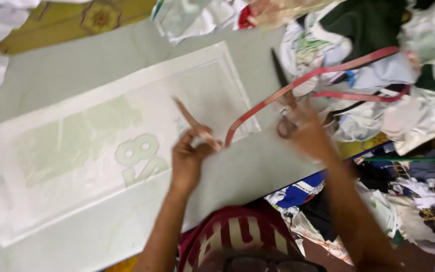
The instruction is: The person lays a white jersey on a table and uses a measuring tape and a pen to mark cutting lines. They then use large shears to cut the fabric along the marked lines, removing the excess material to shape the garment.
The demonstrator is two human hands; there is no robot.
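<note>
Left hand [190, 156] pinches red strap [278, 95] running up-right; right hand [305, 133] grasps scissors [284, 95].

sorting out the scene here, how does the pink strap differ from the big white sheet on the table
The pink strap is narrow and long; the white sheet is wide and rectangular. The strap is plain pink, while the sheet carries pale green printed shapes. The strap curves up off the table, pinched by the left hand, with the scissors in the right hand beside it; the sheet lies flat, untouched. Both are thin and flexible-looking.
</note>
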